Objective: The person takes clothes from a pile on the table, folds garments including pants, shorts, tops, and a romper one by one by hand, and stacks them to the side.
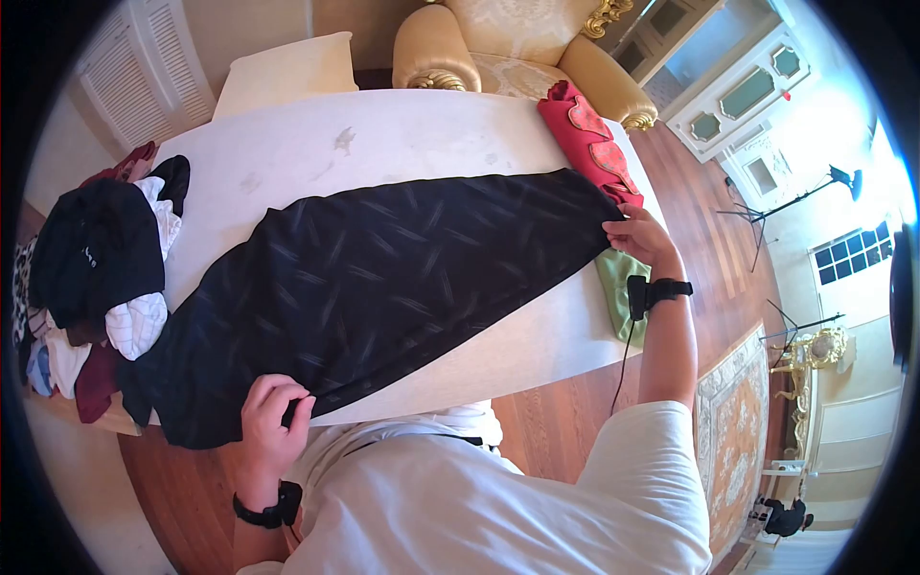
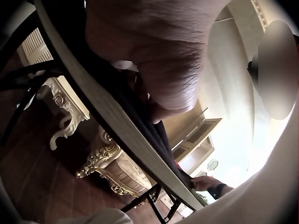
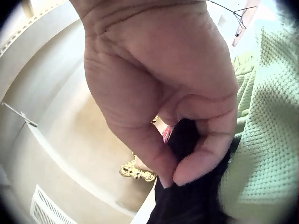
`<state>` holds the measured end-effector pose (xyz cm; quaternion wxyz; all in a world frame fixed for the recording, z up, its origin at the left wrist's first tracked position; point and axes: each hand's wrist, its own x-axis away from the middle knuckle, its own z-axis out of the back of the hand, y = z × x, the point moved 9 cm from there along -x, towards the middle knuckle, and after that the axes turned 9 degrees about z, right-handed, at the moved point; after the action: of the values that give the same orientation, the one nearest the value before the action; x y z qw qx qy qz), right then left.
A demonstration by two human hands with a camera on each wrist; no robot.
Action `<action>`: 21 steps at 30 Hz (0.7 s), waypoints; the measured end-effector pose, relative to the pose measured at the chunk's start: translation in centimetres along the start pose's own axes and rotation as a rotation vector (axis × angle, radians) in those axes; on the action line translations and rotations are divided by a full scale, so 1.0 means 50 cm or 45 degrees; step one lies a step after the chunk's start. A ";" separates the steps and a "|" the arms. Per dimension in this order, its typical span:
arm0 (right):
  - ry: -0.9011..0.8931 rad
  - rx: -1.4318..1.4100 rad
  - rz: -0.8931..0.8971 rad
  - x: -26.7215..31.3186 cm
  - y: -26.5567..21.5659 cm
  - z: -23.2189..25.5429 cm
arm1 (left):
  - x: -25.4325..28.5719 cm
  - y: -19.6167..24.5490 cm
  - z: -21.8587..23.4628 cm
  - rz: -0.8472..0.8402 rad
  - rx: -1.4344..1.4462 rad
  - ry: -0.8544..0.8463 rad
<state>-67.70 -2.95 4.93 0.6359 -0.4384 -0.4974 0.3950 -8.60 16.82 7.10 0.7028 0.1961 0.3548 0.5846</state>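
Note:
A long black garment with faint light streaks (image 1: 383,268) lies stretched across the white table. My left hand (image 1: 272,426) pinches its near edge at the table's front left, thumb against curled fingers; in the left wrist view the hand (image 2: 154,56) is over the dark cloth (image 2: 117,88) along the table edge. At the garment's narrow right end, my right hand (image 1: 640,235) pinches the corner. The right wrist view shows that hand's (image 3: 159,93) thumb and fingers closed on black cloth (image 3: 187,205), beside green knit fabric (image 3: 261,140).
A pile of clothes (image 1: 96,249) occupies the table's left end. A folded red garment (image 1: 589,144) and a green one (image 1: 623,292) lie at the right end of the white table (image 1: 287,144). Behind stands a gold armchair (image 1: 436,48). A person (image 1: 788,517) is far off at right.

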 end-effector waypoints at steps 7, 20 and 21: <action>0.015 0.652 0.260 -0.049 -0.020 0.045 | 0.018 -0.001 0.012 -0.018 0.028 0.024; 0.090 1.453 0.617 -0.073 -0.055 0.051 | 0.018 0.000 0.025 0.074 0.031 -0.095; 0.091 1.453 0.616 -0.082 -0.053 0.056 | 0.016 0.002 0.025 0.073 0.032 -0.096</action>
<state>-71.07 -7.12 6.63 0.6786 -0.1425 -0.0727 0.7169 -7.73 17.79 7.78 0.6960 0.2366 0.3296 0.5924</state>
